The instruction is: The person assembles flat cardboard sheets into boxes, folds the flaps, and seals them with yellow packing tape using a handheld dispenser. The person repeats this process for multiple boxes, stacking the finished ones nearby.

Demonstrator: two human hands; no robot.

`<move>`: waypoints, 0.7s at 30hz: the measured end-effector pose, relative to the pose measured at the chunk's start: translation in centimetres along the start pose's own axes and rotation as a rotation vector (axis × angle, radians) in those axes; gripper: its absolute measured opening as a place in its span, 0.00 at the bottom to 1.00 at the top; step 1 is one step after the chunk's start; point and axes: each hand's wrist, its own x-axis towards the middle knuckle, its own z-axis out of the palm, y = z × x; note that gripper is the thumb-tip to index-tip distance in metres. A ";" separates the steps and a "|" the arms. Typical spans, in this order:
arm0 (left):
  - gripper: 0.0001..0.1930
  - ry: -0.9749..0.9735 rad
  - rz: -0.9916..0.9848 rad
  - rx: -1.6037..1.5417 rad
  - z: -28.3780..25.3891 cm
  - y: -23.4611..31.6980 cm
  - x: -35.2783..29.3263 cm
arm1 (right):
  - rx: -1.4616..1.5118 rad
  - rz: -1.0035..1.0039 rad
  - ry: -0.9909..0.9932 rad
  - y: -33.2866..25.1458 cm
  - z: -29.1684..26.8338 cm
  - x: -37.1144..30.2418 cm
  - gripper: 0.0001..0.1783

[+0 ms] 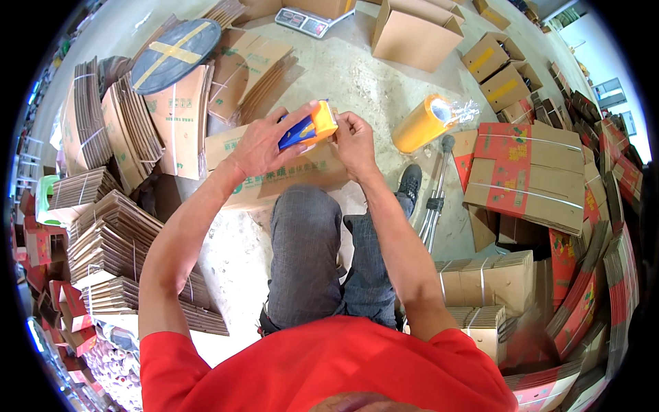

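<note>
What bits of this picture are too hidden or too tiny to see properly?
Head view only:
- Tape dispenser: its underside is hidden by the left hand.
- Right hand: the fingertips are behind the dispenser, so their grip is unclear.
- Scale: its display is too small to read.
- Cardboard stacks: bent and cut off by the fisheye rim.

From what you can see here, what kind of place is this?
Probably a packing or carton workshop. Strapped bundles of flattened cartons crowd the concrete floor, a weighing scale sits on it, and the left hand holds a tape dispenser.
</note>
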 end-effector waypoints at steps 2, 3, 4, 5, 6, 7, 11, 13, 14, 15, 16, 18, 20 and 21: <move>0.43 -0.099 -0.028 0.012 -0.2 0.2 0.3 | 0.004 0.014 0.028 0.0 -0.7 0.1 0.14; 0.42 -0.122 -0.026 0.011 -0.4 0.5 0.7 | 0.013 0.023 0.031 -0.4 -1.3 0.1 0.14; 0.42 -0.144 -0.032 0.009 -0.7 0.6 1.0 | 0.024 0.036 0.029 -0.9 -1.6 0.0 0.14; 0.41 -0.166 -0.037 0.008 -1.0 0.7 1.2 | 0.007 0.032 0.026 -1.3 -1.8 -0.1 0.14; 0.42 -0.213 -0.035 0.042 -1.2 1.0 1.6 | 0.013 0.030 0.018 -1.0 -2.3 -0.1 0.14; 0.42 -0.261 -0.031 0.077 -1.5 1.2 2.2 | 0.019 0.027 0.012 -0.5 -2.9 0.3 0.14; 0.43 -0.425 -0.023 0.220 -2.9 1.7 3.6 | 0.085 0.116 0.129 1.7 -6.6 1.9 0.14; 0.42 -0.468 -0.022 0.277 -3.8 1.4 3.3 | 0.108 0.162 0.203 3.5 -9.5 2.5 0.13; 0.41 -0.487 -0.025 0.306 -4.2 1.3 3.1 | 0.096 0.175 0.214 4.3 -11.3 3.0 0.13; 0.39 -0.506 -0.019 0.338 -4.4 1.5 3.2 | 0.083 0.187 0.230 5.0 -13.3 3.5 0.12; 0.38 -0.523 -0.018 0.370 -4.6 1.7 3.1 | 0.069 0.200 0.239 5.5 -14.8 3.8 0.12; 0.34 -0.534 -0.015 0.399 -4.7 1.9 3.4 | 0.048 0.215 0.186 6.4 -16.6 4.3 0.12; 0.30 -0.522 -0.010 0.393 -4.1 2.3 4.1 | 0.050 0.222 0.155 7.2 -17.2 5.0 0.12; 0.29 -0.540 -0.024 0.424 -3.6 2.4 4.5 | 0.064 0.224 0.151 7.6 -17.3 5.4 0.13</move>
